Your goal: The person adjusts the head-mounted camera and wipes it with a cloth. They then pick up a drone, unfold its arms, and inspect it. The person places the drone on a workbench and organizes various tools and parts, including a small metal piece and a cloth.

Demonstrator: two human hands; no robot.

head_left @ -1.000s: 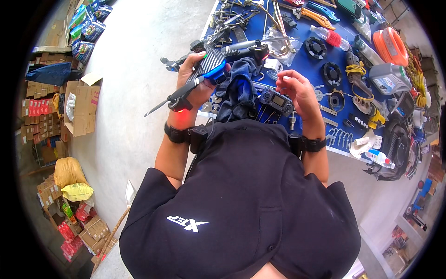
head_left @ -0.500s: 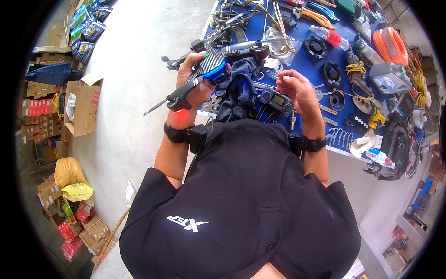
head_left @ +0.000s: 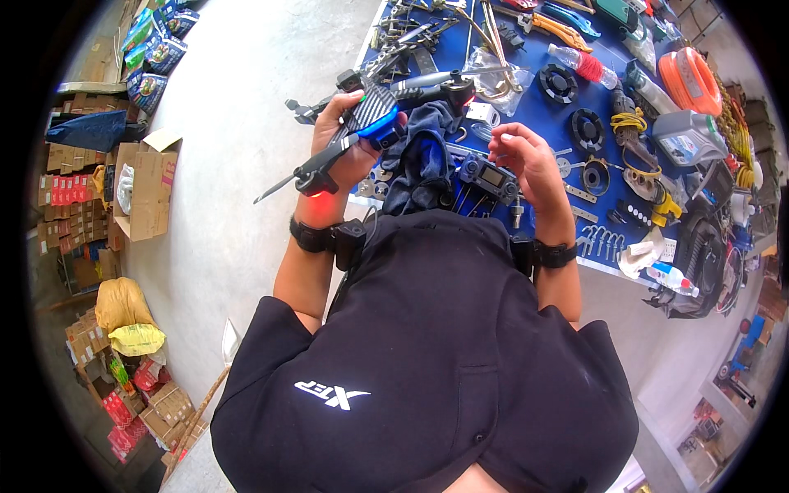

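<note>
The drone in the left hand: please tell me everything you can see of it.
The drone has a striped dark top, a shiny blue end and dark, plastic-looking arm ends. Its thin blades show no blur. A red light glows near the wrist. The left hand grips it, tilted, near the edge of the table; contact with the cloth behind is unclear.

Workshop: blue table [head_left: 536, 113], metal hooks [head_left: 601, 241], power tool [head_left: 636, 151], stacked cartons [head_left: 169, 403].

Barely any shift in the drone [head_left: 375, 113]
</note>
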